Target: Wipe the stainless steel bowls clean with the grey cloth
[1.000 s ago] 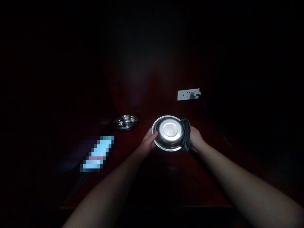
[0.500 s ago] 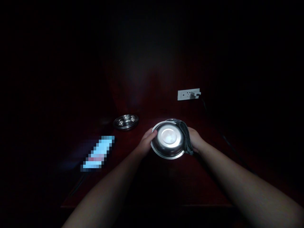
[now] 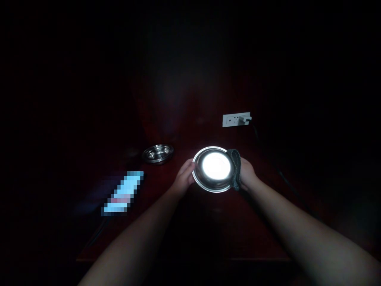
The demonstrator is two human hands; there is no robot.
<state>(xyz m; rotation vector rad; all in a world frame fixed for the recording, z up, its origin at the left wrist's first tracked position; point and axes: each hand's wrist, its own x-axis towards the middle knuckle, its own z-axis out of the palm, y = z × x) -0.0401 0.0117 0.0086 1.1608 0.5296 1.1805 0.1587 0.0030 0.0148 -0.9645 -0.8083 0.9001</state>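
Note:
A shiny metal bowl [image 3: 203, 179] is held up in the middle of the view, its underside apparently towards me and a bright glare on its base. My left hand [image 3: 184, 176] grips its left rim. Over the right rim lies a folded dark cloth [image 3: 235, 169]. My right hand [image 3: 247, 173] is closed on that cloth and the rim under it; its fingers are largely hidden. Left of my hands, several stacked metal dishes [image 3: 157, 154] seem to rest on the dark red table [image 3: 190, 238].
A lit phone-like screen [image 3: 123, 193], pixelated, stands at the left with a cable by it. On the back wall is a white socket plate [image 3: 230, 120] with a plug [image 3: 245, 118] in it. A dark cord [image 3: 285, 178] runs down the right side. The surroundings are very dark.
The bowl has tilted and moved slightly up, so its base now glares brightly. A second rim that showed behind its upper right edge is now out of sight. My left thumb has shifted off the underside.

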